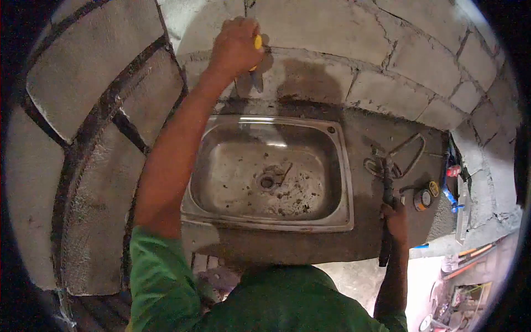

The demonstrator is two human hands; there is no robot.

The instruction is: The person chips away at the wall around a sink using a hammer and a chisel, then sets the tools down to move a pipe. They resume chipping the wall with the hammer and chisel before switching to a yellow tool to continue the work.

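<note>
My left hand [238, 47] is raised against the block wall above the sink, closed around a tool with a yellow handle [258, 42]; its narrow blade [257, 83] points down. Below it, a steel sink [265, 224] sits in the grey counter, with dark debris scattered around the drain [266, 181]. My right hand [395, 221] is closed on a dark tube [388, 191] to the right of the sink. A thin looped hose [417, 152] lies by the tube's far end.
A small can [423, 199] and a yellow round item [433, 188] stand right of the tube. Further right are a blue item [448, 195], a red piece [453, 171] and a long pale metal strip [462, 213]. Block walls [326, 39] enclose the back and left. Clutter fills the lower right.
</note>
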